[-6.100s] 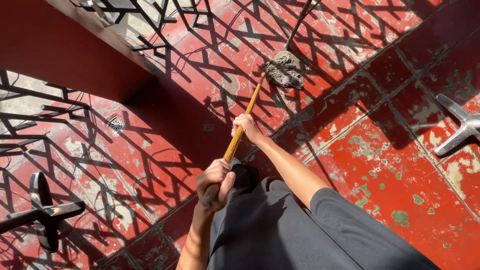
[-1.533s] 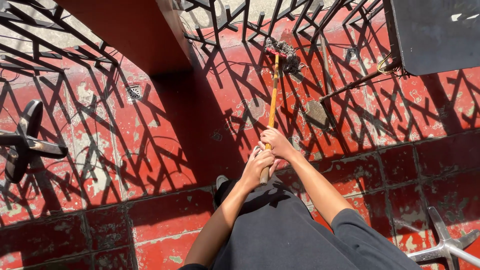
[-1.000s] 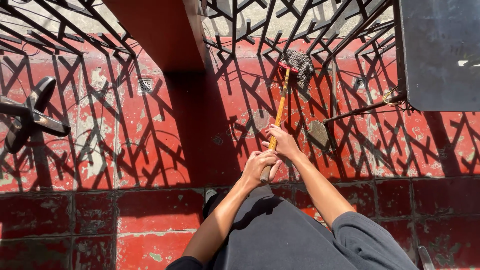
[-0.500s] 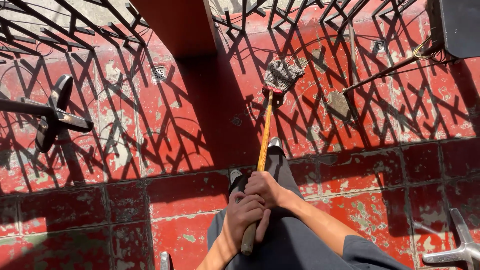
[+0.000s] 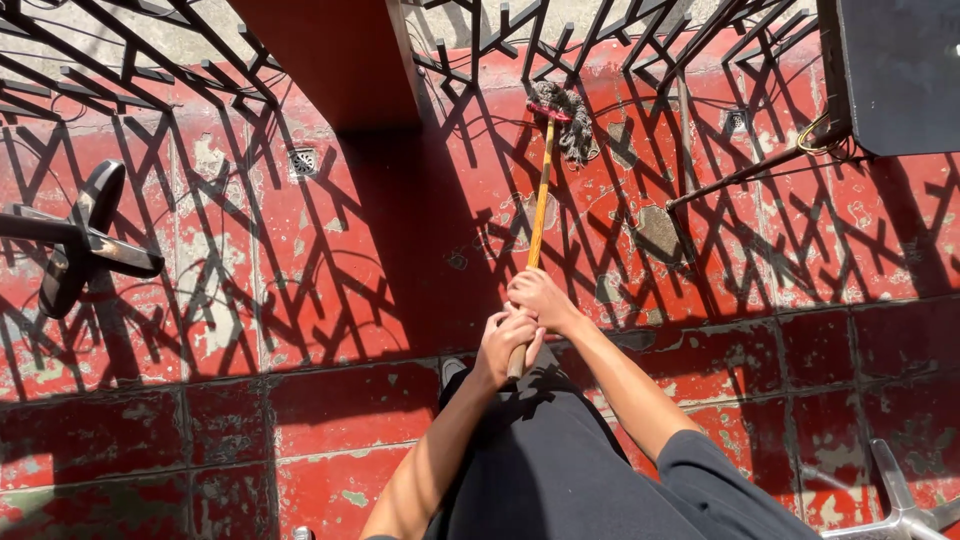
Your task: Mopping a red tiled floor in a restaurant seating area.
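Here, seen from above, both hands close around the near end of a mop's wooden handle point(image 5: 540, 205): the right hand point(image 5: 540, 298) is wrapped round the shaft slightly further out, and the left hand point(image 5: 505, 345) is curled round the butt end just behind it, the two touching. The handle runs away from the person to the mop head point(image 5: 568, 118), a grey bundle of strings lying on the red tiled floor point(image 5: 330, 250) close to the foot of the metal railing point(image 5: 560, 30), whose lattice shadow covers the tiles. The shaft looks stiff, slim and light, so it should transmit a push directly; the string head looks soft and limp, likely to drag and to weigh more if wet. A grip with the hands spaced apart along the shaft would give more leverage than the present close pairing at the end. The worn paint of the floor may snag the strings. A floor drain point(image 5: 303, 160) sits left of the handle, well apart from the head; a dark chair base point(image 5: 85, 245) stands at far left, and a dark panel point(image 5: 900, 70) occupies the upper right.
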